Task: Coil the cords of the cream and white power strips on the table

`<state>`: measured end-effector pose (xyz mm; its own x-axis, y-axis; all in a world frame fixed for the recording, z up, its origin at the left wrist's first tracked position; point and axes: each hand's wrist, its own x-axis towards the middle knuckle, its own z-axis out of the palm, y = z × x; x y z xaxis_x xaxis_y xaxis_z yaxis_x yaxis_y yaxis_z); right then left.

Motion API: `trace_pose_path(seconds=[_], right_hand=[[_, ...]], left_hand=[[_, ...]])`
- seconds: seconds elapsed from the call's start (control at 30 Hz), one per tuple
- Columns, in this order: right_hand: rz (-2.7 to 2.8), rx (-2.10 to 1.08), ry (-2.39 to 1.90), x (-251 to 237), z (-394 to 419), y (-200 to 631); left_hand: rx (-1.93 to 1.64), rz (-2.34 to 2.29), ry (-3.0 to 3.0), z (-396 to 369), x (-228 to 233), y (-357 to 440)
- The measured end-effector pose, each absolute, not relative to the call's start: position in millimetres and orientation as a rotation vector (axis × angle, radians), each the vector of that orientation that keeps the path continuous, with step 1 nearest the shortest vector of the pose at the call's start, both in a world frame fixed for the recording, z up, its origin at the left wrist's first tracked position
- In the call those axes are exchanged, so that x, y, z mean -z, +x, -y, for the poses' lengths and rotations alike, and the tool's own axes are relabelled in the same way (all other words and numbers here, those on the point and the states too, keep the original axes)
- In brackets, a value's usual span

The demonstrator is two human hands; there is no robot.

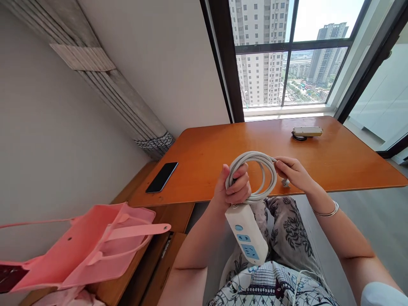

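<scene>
Dangling just before the near edge of the table point(207, 161), the strip point(247, 236) looks rigid, smooth and moderately heavy; its looped cord point(253, 155) seems springy. The left hand point(234, 187) grasps the loops; the right hand point(293, 172) pinches the cord. Gathered loops probably give the surest hold.

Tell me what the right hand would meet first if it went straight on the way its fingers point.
Probably the coiled part of the cord that the right hand pinches, then the left hand gripping that coil; depth is hard to judge from one view.
</scene>
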<state>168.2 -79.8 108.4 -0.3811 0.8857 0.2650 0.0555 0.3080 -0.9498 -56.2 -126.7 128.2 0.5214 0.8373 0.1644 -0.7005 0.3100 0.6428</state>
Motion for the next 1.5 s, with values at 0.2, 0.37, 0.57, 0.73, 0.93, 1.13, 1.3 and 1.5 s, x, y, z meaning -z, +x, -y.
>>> trace_pose_path(seconds=[0.2,0.37,0.57,0.73,0.93,1.13,1.3,1.5], right_hand=[[2.01,-1.093,-0.901,-79.9,110.4,153.5],[2.175,-0.805,-1.035,-67.3,120.6,156.3],[2.16,-0.75,-1.038,-70.1,129.0,162.5],[2.087,-0.854,-1.015,-92.6,144.1,161.3],[1.754,-1.606,-0.808,-113.7,149.3,154.3],[1.223,-2.089,-0.551,-121.7,149.6,147.7],[0.945,-2.242,-0.487,-124.4,156.5,140.4],[1.455,-1.817,-0.68,-112.3,149.2,148.9]], left_hand=[[-1.329,-0.251,0.705,119.1,-144.0,-55.4],[-1.389,-0.295,0.782,114.3,-141.5,-52.5],[-1.422,-0.367,1.022,110.2,-133.9,-52.7],[-1.401,-0.374,1.294,113.0,-126.9,-45.0],[-1.273,-0.317,1.674,119.8,-117.0,-38.5],[-1.17,-0.387,2.091,122.8,-119.4,-42.2],[-1.137,-0.372,2.328,121.8,-122.0,-41.4],[-1.164,-0.382,1.92,128.2,-116.7,-40.7]])
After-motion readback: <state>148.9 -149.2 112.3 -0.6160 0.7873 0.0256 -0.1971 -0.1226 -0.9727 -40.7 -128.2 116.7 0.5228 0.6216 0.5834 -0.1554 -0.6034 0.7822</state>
